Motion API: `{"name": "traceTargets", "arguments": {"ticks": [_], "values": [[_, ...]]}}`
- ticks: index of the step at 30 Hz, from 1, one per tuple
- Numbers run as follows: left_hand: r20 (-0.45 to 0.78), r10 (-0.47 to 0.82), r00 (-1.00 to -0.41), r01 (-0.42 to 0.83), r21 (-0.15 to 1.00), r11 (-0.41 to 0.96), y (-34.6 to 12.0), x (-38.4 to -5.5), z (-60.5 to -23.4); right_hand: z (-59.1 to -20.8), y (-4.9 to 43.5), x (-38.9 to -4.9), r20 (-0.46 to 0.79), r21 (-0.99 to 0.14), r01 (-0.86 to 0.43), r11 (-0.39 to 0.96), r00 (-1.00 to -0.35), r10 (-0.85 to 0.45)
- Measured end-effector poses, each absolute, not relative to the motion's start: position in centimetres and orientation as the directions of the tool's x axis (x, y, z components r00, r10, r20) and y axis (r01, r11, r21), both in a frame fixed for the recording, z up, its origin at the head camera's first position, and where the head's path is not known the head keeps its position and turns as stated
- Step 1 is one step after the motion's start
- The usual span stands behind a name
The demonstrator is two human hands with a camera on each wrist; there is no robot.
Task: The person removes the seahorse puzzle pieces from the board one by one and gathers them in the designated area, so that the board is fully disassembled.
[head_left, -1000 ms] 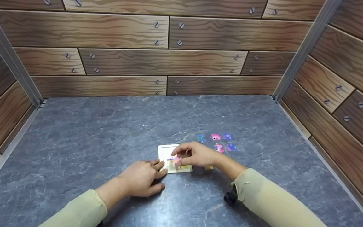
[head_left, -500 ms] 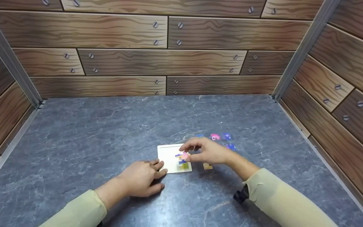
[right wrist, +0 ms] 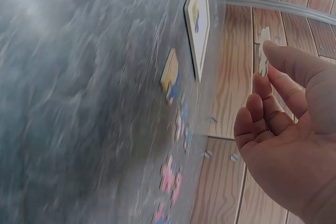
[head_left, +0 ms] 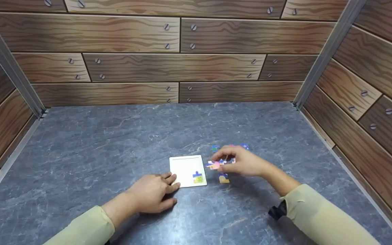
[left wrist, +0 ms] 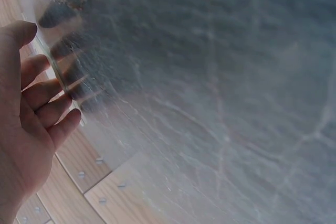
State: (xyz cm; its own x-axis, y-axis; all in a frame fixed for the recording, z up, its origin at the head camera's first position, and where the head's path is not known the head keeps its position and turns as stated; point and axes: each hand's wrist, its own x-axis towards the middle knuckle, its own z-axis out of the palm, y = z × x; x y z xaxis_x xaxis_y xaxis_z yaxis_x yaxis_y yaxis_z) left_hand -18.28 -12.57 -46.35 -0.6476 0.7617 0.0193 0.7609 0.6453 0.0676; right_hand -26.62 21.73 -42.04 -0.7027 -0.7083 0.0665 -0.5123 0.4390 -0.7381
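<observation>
In the head view a shallow white puzzle tray [head_left: 181,170] lies on the table, one yellow-and-blue jigsaw piece [head_left: 198,178] in its near right corner. My left hand [head_left: 153,193] rests at the tray's left edge, fingers extended, fingertips on the rim. Just right of the tray, my right hand [head_left: 248,164] pinches a pink-and-orange jigsaw piece [head_left: 214,165] between thumb and fingers. The right wrist view shows this held piece [right wrist: 263,51] edge-on, raised off the table. Below it lies a tan-and-blue piece [head_left: 224,179].
Several loose jigsaw pieces lie right of the tray, among them a blue-green piece [head_left: 215,148] and a dark blue piece [head_left: 245,146]; the right hand covers some. Wood-print walls [head_left: 131,68] enclose the grey marbled table [head_left: 114,136] at the back and sides.
My right hand has moved right with the pinched piece, from over the tray to beside it, uncovering the piece in the tray's corner. The left hand stays at the tray's edge.
</observation>
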Motion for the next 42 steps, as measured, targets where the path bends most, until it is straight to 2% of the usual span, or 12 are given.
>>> {"name": "traceTargets", "arguments": {"ticks": [10, 22, 42], "values": [[0.033, 0.767, -0.641, 0.766, 0.084, 0.637, -12.6, -18.3, -46.5, -42.6, 25.0, -26.6, 0.061, -0.728, -0.489, 0.48, -0.744, -0.665], [0.03, 0.761, -0.648, 0.76, 0.089, 0.643, -12.6, -18.3, -46.5, -43.8, 28.2, -26.5, 0.087, -0.726, -0.504, 0.468, -0.742, -0.665], [-0.004, 0.753, -0.658, 0.748, 0.109, 0.655, -12.5, -18.4, -46.3, -45.6, 30.3, -26.0, -0.002, -0.771, -0.402, 0.494, -0.774, -0.633]]}}
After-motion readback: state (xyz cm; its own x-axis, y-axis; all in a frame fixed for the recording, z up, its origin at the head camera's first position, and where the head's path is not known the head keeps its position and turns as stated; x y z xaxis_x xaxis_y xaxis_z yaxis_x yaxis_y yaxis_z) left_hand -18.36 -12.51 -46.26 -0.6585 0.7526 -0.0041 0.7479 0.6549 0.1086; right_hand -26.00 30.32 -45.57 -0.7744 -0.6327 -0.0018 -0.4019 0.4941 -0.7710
